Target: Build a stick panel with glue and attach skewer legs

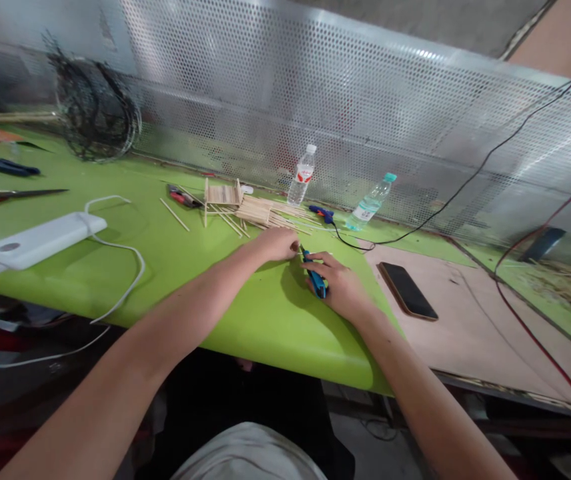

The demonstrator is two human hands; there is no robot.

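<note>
My right hand (340, 283) is wrapped round a blue-handled hand tool (318, 283) with a narrow tip; I cannot tell if it is pliers or a knife. That tip points up and left, close to the fingers of my left hand (280, 244). The left fingers are closed together, and what they pinch is hidden or too thin to make out. Just beyond my left hand stands a small frame of glued wooden sticks (223, 195). Beside it lie a flat stick panel (254, 209) and several loose sticks (290, 212).
Behind the sticks are two water bottles (303, 179) (369, 205), a blue glue gun (321, 213) with a black cable, and red-handled pliers (183, 197). A phone (407, 291) lies on the right board. On the left are a white power strip (40, 241) and a wire coil (96, 110).
</note>
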